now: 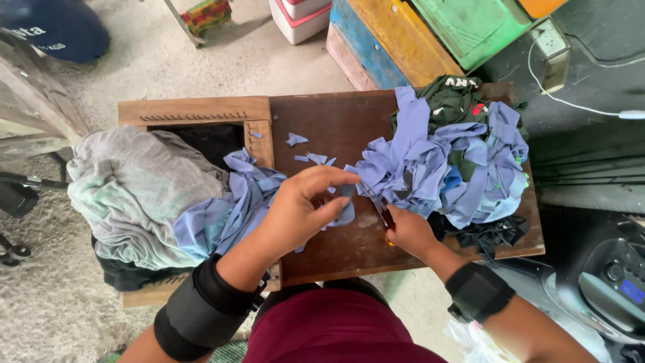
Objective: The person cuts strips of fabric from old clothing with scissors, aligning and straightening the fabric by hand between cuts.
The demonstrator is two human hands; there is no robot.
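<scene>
My left hand (306, 205) pinches a strip of light blue cloth (344, 210) over the dark wooden table (336, 128). My right hand (410, 232) grips a small cutting tool with a red-orange handle (388, 220), its blade against that strip. Both wrists wear black bands. On the right lies a heap of blue cloth strips (437, 161) over dark green and black garments. To the left, more blue cloth (235, 202) trails from under my left forearm.
A bundle of grey-green fabric (134, 191) fills the open wooden compartment at the left. Small blue scraps (295, 140) dot the tabletop. Painted wooden boxes (403, 33) stand behind, a power strip with white cable (552, 40) at the right, a dark device (615, 282) lower right.
</scene>
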